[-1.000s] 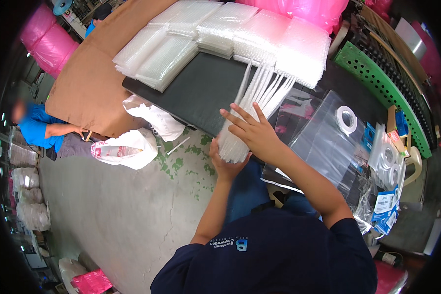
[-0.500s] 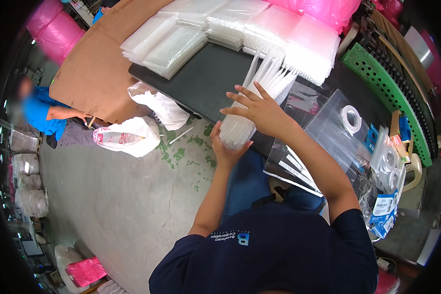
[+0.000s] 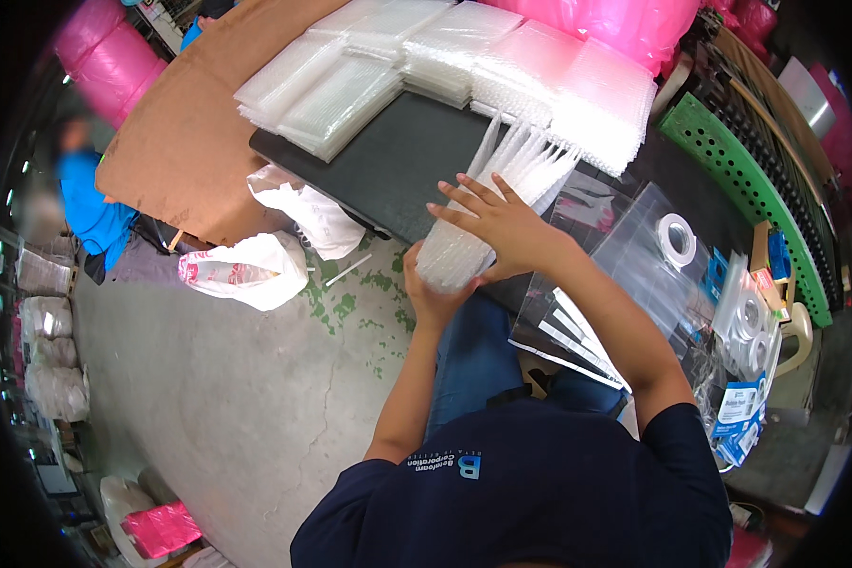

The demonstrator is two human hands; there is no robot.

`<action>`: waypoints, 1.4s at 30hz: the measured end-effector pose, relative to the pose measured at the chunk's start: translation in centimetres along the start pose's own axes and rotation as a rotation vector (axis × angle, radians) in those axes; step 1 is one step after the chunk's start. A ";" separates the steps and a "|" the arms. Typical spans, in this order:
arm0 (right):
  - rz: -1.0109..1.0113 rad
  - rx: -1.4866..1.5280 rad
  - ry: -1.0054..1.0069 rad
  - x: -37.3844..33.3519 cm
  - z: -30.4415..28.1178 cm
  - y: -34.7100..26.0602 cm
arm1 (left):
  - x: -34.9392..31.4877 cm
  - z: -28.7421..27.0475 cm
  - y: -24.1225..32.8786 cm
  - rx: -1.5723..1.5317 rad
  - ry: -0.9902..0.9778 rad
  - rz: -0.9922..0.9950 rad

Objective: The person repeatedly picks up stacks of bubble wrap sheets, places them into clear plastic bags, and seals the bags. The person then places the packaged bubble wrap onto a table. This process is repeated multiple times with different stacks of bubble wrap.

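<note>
A bundle of clear bubble wrap pouches (image 3: pixel 452 254) lies at a slant over the near edge of the black table (image 3: pixel 402 142), its layers fanned out at the far end. My left hand (image 3: pixel 434 301) is wrapped round the near end from below, its fingers partly hidden by the plastic. Across the top of the bundle rests my right hand (image 3: pixel 504 225), open, with fingers spread and touching the pouches. Neat stacks of bubble wrap pouches (image 3: pixel 341 99) line the far side of the table.
Clear plastic sheets (image 3: pixel 625 256) and a roll of tape (image 3: pixel 675 239) lie to the right, before a green perforated rail (image 3: pixel 729 180). White plastic bags (image 3: pixel 256 270) sit at the left near a brown board (image 3: pixel 180 142). Beyond them is a person in blue (image 3: pixel 95 204).
The bundle's near end and my left hand have shifted slightly left, and my right hand still rests on top. At the left, the other person's arm has drawn back from the bag.
</note>
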State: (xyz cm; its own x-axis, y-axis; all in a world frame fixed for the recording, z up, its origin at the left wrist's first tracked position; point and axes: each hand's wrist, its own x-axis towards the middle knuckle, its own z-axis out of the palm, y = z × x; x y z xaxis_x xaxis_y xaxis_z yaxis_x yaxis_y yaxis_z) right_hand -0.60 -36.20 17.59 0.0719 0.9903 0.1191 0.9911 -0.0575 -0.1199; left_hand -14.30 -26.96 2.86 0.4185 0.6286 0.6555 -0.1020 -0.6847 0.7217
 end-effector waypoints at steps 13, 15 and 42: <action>-0.062 0.602 -0.226 7.2 -0.9 0.7 | -0.2 -0.2 0.3 -0.045 -0.014 -0.077; -0.040 0.588 -0.170 7.6 -0.6 0.7 | 0.1 -0.1 0.5 -0.022 0.012 -0.024; -0.070 -0.154 -0.074 4.0 -0.1 1.3 | 2.9 -2.4 -4.4 -0.108 0.024 -0.154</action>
State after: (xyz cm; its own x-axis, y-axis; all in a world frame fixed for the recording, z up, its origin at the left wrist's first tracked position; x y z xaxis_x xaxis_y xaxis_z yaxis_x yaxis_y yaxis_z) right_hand 1.00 -32.35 17.97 -0.0009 0.9988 0.0488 0.9992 -0.0010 0.0395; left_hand -14.78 -21.25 2.17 0.4155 0.7323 0.5395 -0.1355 -0.5367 0.8328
